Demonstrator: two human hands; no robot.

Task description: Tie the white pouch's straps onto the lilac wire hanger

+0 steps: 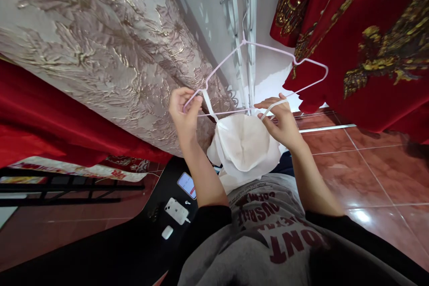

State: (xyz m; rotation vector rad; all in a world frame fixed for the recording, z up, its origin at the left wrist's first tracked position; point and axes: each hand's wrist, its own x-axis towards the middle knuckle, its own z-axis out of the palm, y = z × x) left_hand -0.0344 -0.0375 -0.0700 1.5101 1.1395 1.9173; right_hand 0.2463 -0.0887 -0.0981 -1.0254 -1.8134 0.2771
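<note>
A pale pink clothes hanger [228, 59] is held up before me, its hook near the white metal rails. My left hand [185, 106] pinches the hanger's left end, beside a white strap [210, 105] that loops over that side. From this strap hangs a white garment [243, 143] with a rounded, layered front, close to my shirt. The fingers of my right hand [278, 114] are bent around the garment's other strap [273, 106], near the hanger's bottom bar. The right end of the hanger has no strap on it. The garment's lower part is partly hidden.
Embossed floral fabric [134, 53] hangs at left, and red embroidered cloth [328, 31] at right. White rails [250, 67] stand behind the hanger. On a black surface [147, 237] lie a white phone [177, 211], another phone with a lit screen [187, 185] and a small white case [167, 232].
</note>
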